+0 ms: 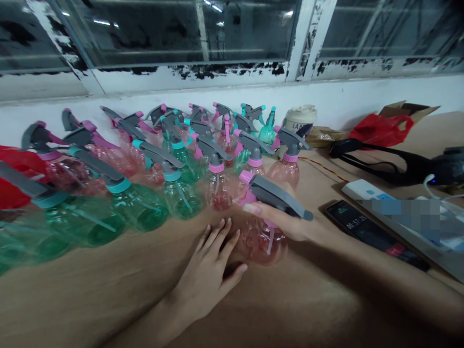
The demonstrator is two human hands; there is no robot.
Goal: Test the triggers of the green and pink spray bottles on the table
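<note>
My right hand point(286, 220) is closed around the neck of a pink spray bottle point(263, 246), just under its grey and pink trigger head. That bottle stands upright on the brown tabletop point(145, 295). To its left, my left hand point(213, 266) lies flat on the table with fingers spread, holding nothing. Beyond both hands stand several more spray bottles in rows, among them a green one point(183, 200) with a turquoise collar and a pink one point(219, 191) with a pink collar.
Red plastic bags lie at the far left point(18, 176) and back right point(380, 129). On the right are a phone point(373, 232) showing a timer, a white box point(398, 222) and a black strap point(391, 169). A white tub point(300, 118) stands by the wall below the windows.
</note>
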